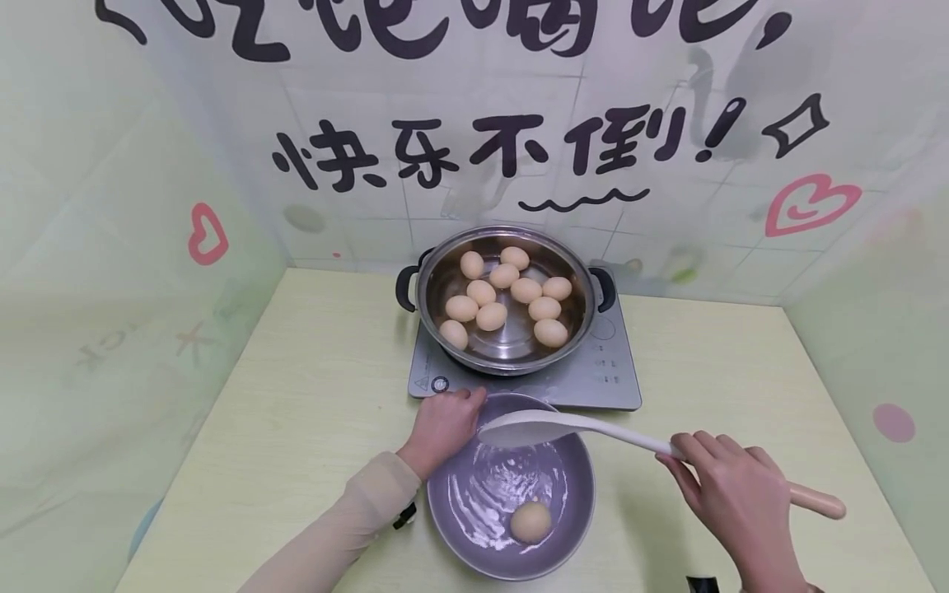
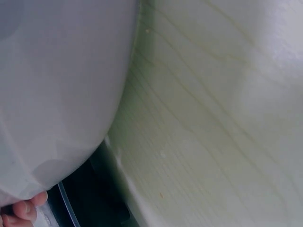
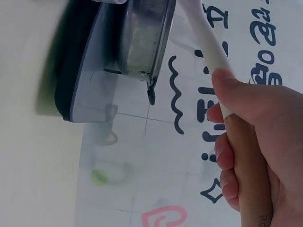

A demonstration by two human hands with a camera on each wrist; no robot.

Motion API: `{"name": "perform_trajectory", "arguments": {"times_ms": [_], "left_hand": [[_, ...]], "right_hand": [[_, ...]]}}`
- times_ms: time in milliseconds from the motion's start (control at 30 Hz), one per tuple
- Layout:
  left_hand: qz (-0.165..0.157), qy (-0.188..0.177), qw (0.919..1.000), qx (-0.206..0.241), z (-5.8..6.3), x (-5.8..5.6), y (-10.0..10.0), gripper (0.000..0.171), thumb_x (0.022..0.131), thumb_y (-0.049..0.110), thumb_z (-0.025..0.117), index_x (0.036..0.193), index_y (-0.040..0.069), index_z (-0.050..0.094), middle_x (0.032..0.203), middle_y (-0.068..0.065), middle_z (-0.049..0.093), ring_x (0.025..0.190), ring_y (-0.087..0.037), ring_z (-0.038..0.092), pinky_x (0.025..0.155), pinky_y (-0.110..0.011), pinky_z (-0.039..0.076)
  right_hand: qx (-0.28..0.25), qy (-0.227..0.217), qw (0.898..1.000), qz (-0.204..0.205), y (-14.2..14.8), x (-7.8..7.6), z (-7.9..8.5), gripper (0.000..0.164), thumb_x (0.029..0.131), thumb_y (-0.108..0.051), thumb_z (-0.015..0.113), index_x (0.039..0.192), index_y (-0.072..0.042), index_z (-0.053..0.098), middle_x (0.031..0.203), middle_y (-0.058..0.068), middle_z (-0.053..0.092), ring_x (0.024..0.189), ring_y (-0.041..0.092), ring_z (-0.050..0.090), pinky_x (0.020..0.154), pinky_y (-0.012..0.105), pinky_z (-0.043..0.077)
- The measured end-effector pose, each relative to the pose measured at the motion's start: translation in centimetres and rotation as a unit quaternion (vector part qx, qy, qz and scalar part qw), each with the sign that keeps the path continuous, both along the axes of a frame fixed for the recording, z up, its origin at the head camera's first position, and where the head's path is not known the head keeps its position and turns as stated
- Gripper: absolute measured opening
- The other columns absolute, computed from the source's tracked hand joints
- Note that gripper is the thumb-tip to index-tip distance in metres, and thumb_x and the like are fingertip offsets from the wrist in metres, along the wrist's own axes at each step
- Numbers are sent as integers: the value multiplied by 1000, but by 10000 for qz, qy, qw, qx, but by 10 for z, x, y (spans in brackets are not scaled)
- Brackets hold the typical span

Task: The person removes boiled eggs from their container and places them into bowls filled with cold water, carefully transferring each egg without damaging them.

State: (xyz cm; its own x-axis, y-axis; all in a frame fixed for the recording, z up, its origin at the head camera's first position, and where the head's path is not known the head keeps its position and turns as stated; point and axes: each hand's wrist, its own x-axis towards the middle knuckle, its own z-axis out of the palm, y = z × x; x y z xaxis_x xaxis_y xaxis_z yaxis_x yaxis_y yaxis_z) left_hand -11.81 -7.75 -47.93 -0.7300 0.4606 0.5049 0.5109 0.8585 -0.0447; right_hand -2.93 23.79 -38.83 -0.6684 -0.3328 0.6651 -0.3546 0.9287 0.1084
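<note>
My right hand (image 1: 737, 498) grips the wooden handle of a large white spoon (image 1: 544, 424). The spoon's head is over the far part of a purple-grey bowl (image 1: 582, 494); its contents cannot be seen. In the right wrist view, fingers (image 3: 227, 151) curl round the wooden handle (image 3: 248, 175). My left hand (image 1: 445, 428) holds the bowl's far left rim, and the left wrist view shows its fingertips (image 2: 26, 208) against the bowl's outside (image 2: 66, 85). One egg (image 1: 530, 522) lies in the bowl's water, near the front.
Behind the bowl, a steel pot (image 1: 511, 366) with black side handles sits on a grey induction cooker (image 1: 619, 391). Several eggs (image 1: 551, 333) lie in it. A printed sheet (image 1: 356, 239) hangs behind the pale wooden table (image 1: 296, 395) and along its sides.
</note>
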Motion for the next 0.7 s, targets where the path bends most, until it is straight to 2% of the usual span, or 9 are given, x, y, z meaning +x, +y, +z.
{"name": "perform_trajectory", "arguments": {"times_ms": [167, 267, 367, 467, 600, 700], "left_hand": [[6, 50, 10000, -44, -1, -1, -1, 6, 77, 15, 62, 81, 14, 57, 54, 1, 53, 37, -13, 43, 32, -26, 30], [8, -65, 10000, -61, 0, 0, -1, 8, 76, 15, 64, 82, 14, 58, 56, 1, 55, 38, -13, 44, 33, -26, 31], [35, -296, 9996, 11, 1, 0, 0, 8, 72, 14, 66, 73, 14, 59, 55, 2, 54, 39, -11, 43, 34, -24, 31], [83, -492, 9987, 95, 2, 1, 0, 10, 73, 15, 65, 66, 14, 57, 52, 4, 50, 38, -8, 38, 33, -22, 29], [66, -334, 9994, 16, 2, 1, 0, 7, 78, 14, 58, 71, 14, 58, 52, 3, 48, 37, -8, 35, 32, -23, 28], [17, -88, 9999, -65, 1, 1, 0, 6, 80, 13, 54, 77, 14, 59, 54, 2, 51, 36, -10, 39, 31, -25, 29]], "right_hand": [[-213, 172, 9994, 219, 2, -4, 5, 48, 93, -49, 36, 70, -12, 57, 52, -7, 48, 41, 9, 36, 39, 30, 28], [-260, -30, 9994, 206, 4, -5, 10, 51, 93, -52, 35, 72, -13, 59, 53, -8, 50, 39, 6, 29, 38, 25, 24], [-359, -234, 9989, 196, 5, -8, 15, 53, 92, -55, 32, 71, -14, 59, 49, -11, 43, 40, 3, 19, 37, 21, 15], [-348, -407, 9984, 155, 4, -13, 18, 54, 93, -56, 28, 70, -16, 57, 48, -15, 32, 42, 1, 12, 37, 21, 10], [-284, -443, 9986, 76, -3, -25, 21, 55, 94, -54, 25, 69, -14, 53, 48, -14, 25, 41, 3, 11, 35, 24, 10], [-376, -297, 9988, 5, -11, -36, 21, 55, 94, -52, 26, 70, -11, 52, 47, -9, 28, 38, 7, 13, 34, 25, 11]]}}
